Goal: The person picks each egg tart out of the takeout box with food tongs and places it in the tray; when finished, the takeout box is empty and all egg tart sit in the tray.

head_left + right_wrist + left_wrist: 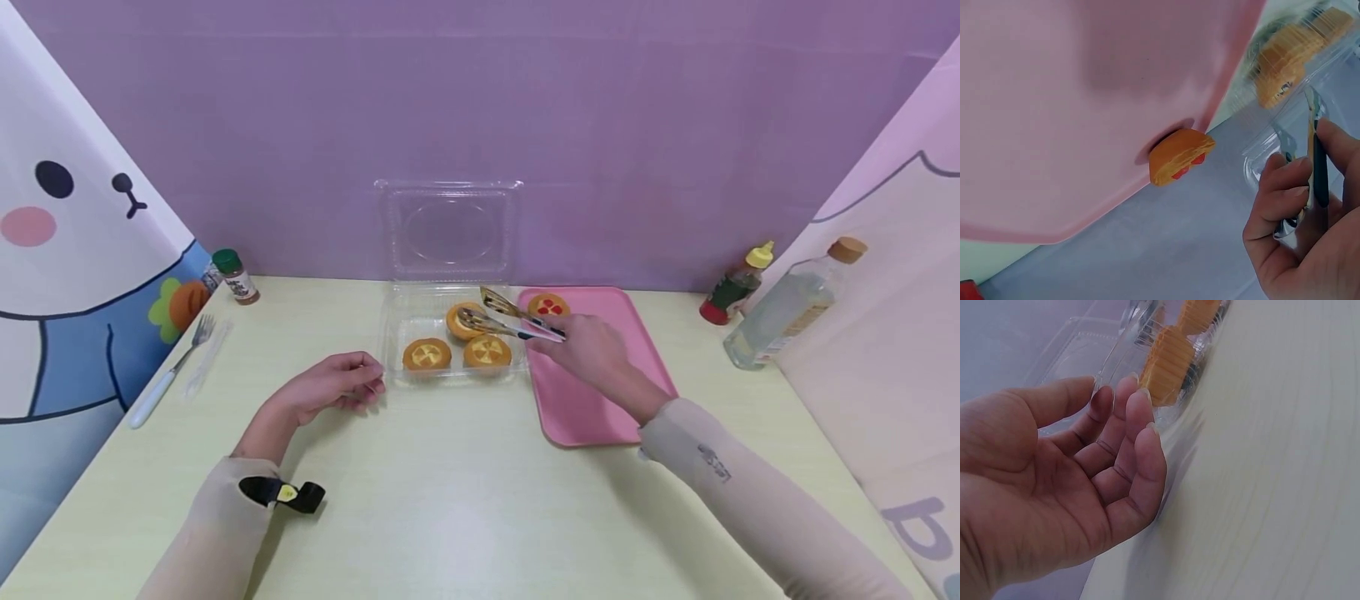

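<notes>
My right hand [588,346] grips a pair of tongs [1320,169] with gold ends and dark-and-white handles. In the head view the tong tips are apart, over the right part of a clear plastic container [450,279] whose lid stands raised at the back. Three egg tarts [427,355] with pale cross-marked tops sit inside it. My left hand [337,387] is at the container's front left corner, thumb and forefinger pinching its rim in the left wrist view. A tart with red pieces on top [549,305] lies on the pink tray [585,417], beyond my right hand.
To the left are a fork [172,371], a wrapped clear plastic utensil [208,358] and a green-capped spice jar [236,277]. On the right stand a yellow-tipped sauce bottle [737,285] and a corked clear bottle [787,308]. A purple backdrop [600,142] rises behind the table.
</notes>
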A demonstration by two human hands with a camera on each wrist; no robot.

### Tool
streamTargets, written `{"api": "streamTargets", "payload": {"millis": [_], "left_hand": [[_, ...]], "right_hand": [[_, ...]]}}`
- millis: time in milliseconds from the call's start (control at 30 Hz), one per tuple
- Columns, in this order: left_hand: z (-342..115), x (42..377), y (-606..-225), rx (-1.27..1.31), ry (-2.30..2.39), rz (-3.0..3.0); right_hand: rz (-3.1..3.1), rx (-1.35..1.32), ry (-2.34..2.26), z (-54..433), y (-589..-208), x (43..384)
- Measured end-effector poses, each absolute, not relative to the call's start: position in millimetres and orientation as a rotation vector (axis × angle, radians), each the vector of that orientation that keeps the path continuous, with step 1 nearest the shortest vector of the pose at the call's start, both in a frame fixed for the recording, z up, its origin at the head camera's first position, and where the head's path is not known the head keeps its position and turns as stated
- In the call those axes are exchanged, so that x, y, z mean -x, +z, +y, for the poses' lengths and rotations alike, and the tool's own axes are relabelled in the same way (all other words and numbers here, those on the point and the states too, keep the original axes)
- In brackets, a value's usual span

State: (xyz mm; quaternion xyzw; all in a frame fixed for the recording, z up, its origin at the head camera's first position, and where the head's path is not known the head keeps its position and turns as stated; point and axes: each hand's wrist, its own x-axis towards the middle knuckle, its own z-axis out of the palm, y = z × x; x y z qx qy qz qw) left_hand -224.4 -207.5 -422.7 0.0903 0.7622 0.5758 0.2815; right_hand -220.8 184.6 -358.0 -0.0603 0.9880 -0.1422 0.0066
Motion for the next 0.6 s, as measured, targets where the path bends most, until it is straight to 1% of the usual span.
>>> {"api": "streamTargets", "payload": {"millis": [400,600], "left_hand": [[-207.1,224.9,-423.4,-0.245,1.534,2.045],[-207.1,225.6,-424.0,-0.246,1.536,2.044]], "right_hand": [[3.033,0.131,-0.379,177.4,-357.7,227.5],[3.001,0.151,-0.394,174.0,-356.5,228.7]]}}
